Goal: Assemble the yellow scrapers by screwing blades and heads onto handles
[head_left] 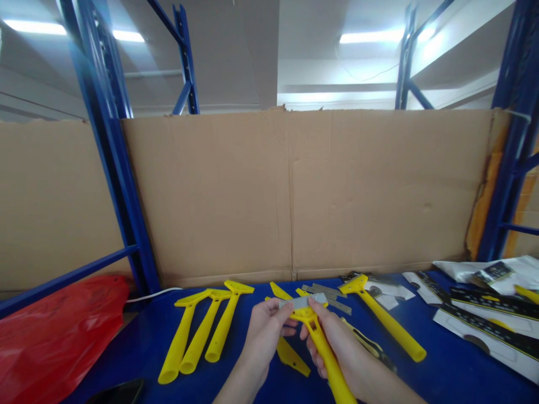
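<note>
Head: left hand (264, 331), right hand (337, 342) on scraper (333, 370); gap before cardboard (219, 196).

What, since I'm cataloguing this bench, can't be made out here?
All in the head view:
Handle end of the held yellow tool: cut off by the bottom edge.
Part of its head: hidden by the gray strip.
Dark flat object: cut off by the bottom edge.
Print on the cards: too small, blurred.

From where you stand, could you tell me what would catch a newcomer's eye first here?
Probably the bright yellow scraper held up in both hands, left and right, at the front middle of the blue table. Next, the shiny red bag at the left edge, and the tall cardboard behind everything.
</note>
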A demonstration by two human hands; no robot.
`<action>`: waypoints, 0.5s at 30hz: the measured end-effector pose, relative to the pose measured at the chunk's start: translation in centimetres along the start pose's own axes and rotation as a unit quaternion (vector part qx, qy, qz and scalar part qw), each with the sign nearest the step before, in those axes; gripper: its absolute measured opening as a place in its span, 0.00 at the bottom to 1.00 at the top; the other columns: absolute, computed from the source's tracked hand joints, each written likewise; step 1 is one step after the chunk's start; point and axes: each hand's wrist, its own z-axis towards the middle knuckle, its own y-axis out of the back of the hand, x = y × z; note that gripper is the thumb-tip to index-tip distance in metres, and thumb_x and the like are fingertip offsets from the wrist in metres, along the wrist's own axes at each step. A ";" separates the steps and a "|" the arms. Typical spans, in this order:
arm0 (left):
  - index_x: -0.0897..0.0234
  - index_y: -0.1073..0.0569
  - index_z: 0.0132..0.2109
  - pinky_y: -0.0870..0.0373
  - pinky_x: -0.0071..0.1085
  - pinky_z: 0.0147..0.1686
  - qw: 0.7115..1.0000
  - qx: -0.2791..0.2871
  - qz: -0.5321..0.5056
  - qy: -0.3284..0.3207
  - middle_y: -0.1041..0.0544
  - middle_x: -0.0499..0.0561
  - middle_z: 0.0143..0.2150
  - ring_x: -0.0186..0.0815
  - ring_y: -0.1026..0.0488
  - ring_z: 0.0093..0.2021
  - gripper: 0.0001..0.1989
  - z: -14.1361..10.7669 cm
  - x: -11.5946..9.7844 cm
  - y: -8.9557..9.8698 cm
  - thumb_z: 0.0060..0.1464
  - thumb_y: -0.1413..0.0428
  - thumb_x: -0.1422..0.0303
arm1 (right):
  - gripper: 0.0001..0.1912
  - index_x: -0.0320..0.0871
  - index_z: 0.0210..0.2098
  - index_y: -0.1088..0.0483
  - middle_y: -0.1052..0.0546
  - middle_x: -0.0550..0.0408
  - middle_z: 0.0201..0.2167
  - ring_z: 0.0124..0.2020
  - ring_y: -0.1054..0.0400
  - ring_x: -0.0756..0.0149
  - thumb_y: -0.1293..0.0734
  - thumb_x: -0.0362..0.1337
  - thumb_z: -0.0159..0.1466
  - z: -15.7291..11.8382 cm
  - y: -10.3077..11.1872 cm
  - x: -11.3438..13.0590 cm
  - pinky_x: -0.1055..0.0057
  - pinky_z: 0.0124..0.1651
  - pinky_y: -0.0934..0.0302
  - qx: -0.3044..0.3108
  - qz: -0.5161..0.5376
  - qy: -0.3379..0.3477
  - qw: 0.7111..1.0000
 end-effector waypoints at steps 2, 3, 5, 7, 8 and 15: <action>0.68 0.26 0.25 0.31 0.25 0.25 1.000 0.000 -0.003 0.003 0.25 0.51 0.23 0.31 0.28 0.25 0.17 0.0 0.0 0.0 0.33 0.34 0.58 | 0.33 0.39 0.19 0.34 0.38 0.60 0.09 0.07 0.46 0.77 0.51 0.54 0.67 0.0 0.0 -0.1 0.82 0.10 0.52 -0.002 0.002 0.003 1.000; 0.68 0.26 0.25 0.31 0.25 0.26 1.000 0.002 -0.004 0.005 0.25 0.51 0.23 0.31 0.28 0.25 0.16 0.0 0.0 0.0 0.33 0.34 0.59 | 0.32 0.39 0.19 0.34 0.38 0.60 0.09 0.07 0.47 0.78 0.51 0.54 0.67 0.0 0.0 -0.1 0.82 0.10 0.52 -0.002 0.003 0.003 1.000; 0.68 0.26 0.26 0.31 0.26 0.26 1.000 0.003 -0.003 0.009 0.25 0.51 0.24 0.32 0.28 0.26 0.16 -0.1 0.0 0.0 0.35 0.35 0.59 | 0.32 0.39 0.19 0.34 0.38 0.60 0.09 0.08 0.47 0.78 0.51 0.53 0.67 0.1 0.0 -0.1 0.82 0.10 0.52 0.001 0.005 0.000 1.000; 0.69 0.25 0.27 0.31 0.26 0.26 1.000 -0.001 -0.003 0.012 0.24 0.52 0.25 0.32 0.27 0.26 0.16 -0.2 0.0 -0.1 0.36 0.36 0.59 | 0.32 0.39 0.19 0.33 0.38 0.60 0.09 0.08 0.46 0.77 0.52 0.52 0.68 0.2 0.1 0.0 0.81 0.10 0.51 0.005 0.004 -0.004 1.000; 0.69 0.25 0.27 0.31 0.26 0.26 1.000 -0.005 -0.005 0.014 0.24 0.52 0.25 0.32 0.27 0.26 0.16 -0.2 0.0 -0.1 0.36 0.36 0.59 | 0.32 0.39 0.20 0.33 0.38 0.60 0.09 0.08 0.46 0.77 0.52 0.52 0.68 0.3 0.1 -0.1 0.81 0.10 0.51 0.006 0.004 -0.004 1.000; 0.68 0.26 0.28 0.32 0.26 0.26 1.000 -0.008 0.013 0.015 0.25 0.51 0.25 0.33 0.28 0.26 0.19 0.1 0.3 0.0 0.34 0.35 0.56 | 0.24 0.41 0.21 0.35 0.38 0.62 0.09 0.08 0.47 0.77 0.46 0.46 0.67 0.7 0.0 -0.7 0.80 0.10 0.52 -0.004 -0.009 0.026 1.000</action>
